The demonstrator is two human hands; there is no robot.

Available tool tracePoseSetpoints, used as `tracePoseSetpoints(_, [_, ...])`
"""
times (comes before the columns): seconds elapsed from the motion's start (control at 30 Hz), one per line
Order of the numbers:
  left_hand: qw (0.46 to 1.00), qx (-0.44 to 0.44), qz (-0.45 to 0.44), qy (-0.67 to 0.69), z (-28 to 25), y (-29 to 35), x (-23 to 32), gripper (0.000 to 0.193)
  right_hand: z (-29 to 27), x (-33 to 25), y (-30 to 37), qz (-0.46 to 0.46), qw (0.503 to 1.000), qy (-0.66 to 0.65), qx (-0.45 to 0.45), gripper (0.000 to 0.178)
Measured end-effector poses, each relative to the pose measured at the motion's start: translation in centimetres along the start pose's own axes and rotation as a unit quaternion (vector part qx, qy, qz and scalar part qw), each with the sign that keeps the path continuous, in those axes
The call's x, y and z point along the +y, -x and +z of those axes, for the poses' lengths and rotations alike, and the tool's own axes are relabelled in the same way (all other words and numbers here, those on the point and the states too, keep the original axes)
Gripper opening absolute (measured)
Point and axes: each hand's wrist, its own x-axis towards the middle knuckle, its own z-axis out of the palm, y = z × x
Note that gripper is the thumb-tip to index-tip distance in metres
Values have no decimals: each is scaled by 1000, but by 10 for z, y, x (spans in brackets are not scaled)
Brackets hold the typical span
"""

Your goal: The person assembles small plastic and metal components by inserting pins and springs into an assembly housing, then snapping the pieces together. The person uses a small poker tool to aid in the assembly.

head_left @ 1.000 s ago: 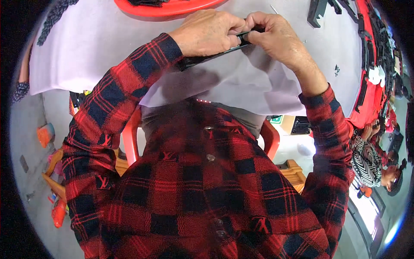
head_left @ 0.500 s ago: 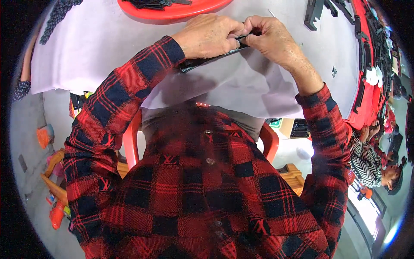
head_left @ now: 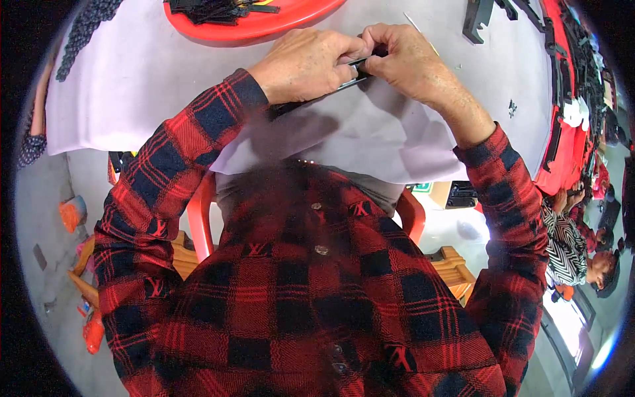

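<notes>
A long, thin black part [head_left: 352,82] lies slantwise between my hands, low over the cloth-covered table. My left hand [head_left: 305,65] has its fingers curled around the part's middle and covers much of it. At the upper right end, my right hand [head_left: 403,61] pinches the part between thumb and fingers. Both sets of fingertips nearly meet there, so whatever small detail they work on is hidden. Past my right hand, a thin pale stick [head_left: 421,32] lies on the cloth.
A red tray [head_left: 264,30] with black strips [head_left: 211,10] stands at the far edge. Black notched brackets [head_left: 477,23] lie far right, near small dark bits [head_left: 512,108]. Another person's arm [head_left: 41,99] shows at left. A person in a patterned top [head_left: 562,241] sits at right.
My left hand has shifted slightly left and down along with the part, whose lower left end is now more hidden. The view has moved slightly, showing more of the tray's strips and the stick.
</notes>
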Motion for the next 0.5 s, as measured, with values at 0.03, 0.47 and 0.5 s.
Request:
tracePoseSetpoints(0.03, [1000,-3,-1,1,0,0,2,28,1,-1,0,2,1000,-2,-1,11])
tracePoseSetpoints(0.47, [1000,18,-11,16,-3,-1,3,22,-4,-2,-1,21,998,-32,-44,5])
tracePoseSetpoints(0.5, [999,21,-20,23,-1,-1,1,22,-4,0,-1,11,997,-63,-30,9])
